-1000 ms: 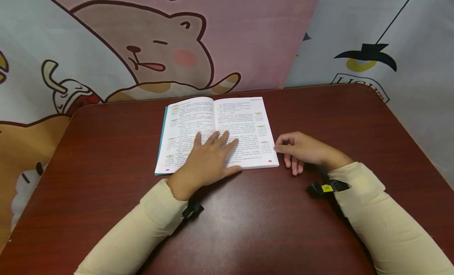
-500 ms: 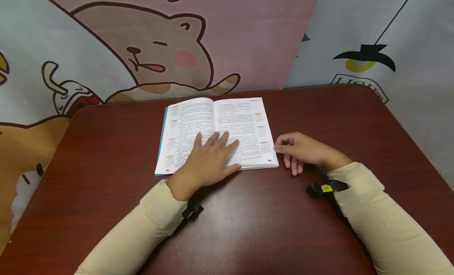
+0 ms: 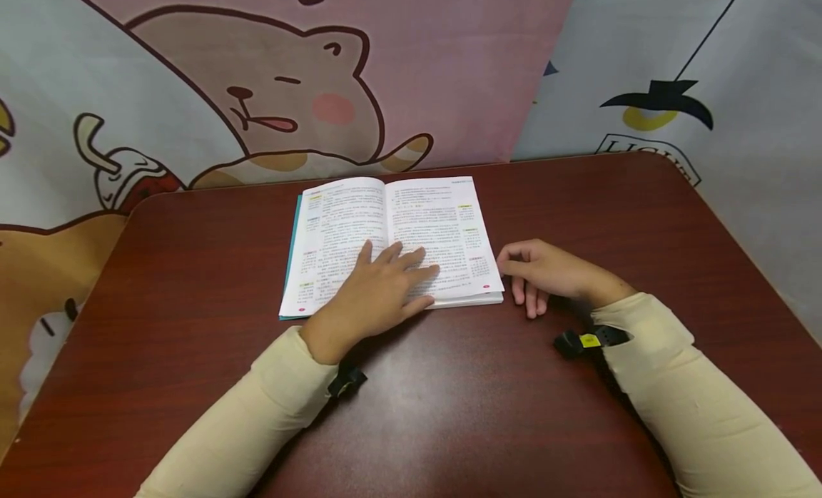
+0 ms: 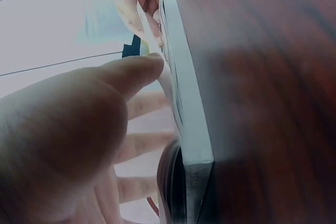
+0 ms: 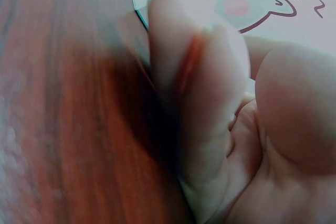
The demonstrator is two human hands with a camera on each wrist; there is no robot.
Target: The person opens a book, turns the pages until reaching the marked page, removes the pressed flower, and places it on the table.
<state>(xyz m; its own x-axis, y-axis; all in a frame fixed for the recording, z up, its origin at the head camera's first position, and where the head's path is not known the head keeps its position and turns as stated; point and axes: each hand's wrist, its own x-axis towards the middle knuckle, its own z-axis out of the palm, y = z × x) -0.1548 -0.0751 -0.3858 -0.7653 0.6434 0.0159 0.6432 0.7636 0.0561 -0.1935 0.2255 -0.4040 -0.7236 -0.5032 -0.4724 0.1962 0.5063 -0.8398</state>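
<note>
An open book [image 3: 343, 220] with printed pages and a teal cover edge lies near the table's far side. My left hand [image 3: 369, 291] rests across its lower middle, fingers spread and fairly straight. At the lower right edge, my right hand [image 3: 555, 273] pinches the right-hand page [image 3: 443, 212] between thumb and index finger. That page's lower corner stands slightly above the pages beneath it. In the left wrist view, the raised page [image 4: 148, 30] slants away from the book block [image 4: 191, 87]. Large in the right wrist view, my right fingers [image 5: 205, 103] hide most of the book.
The dark red wooden table [image 3: 424, 412] extends around the book on all sides. Behind it hangs a cloth backdrop [image 3: 449, 70] with cartoon drawings. Black straps with small devices sit at both wrists, including the right wrist device [image 3: 571, 343].
The right-hand page's lower edge has lifted off the pages below, held by my right hand. My left fingers have shifted slightly to the right. The book has stayed in place.
</note>
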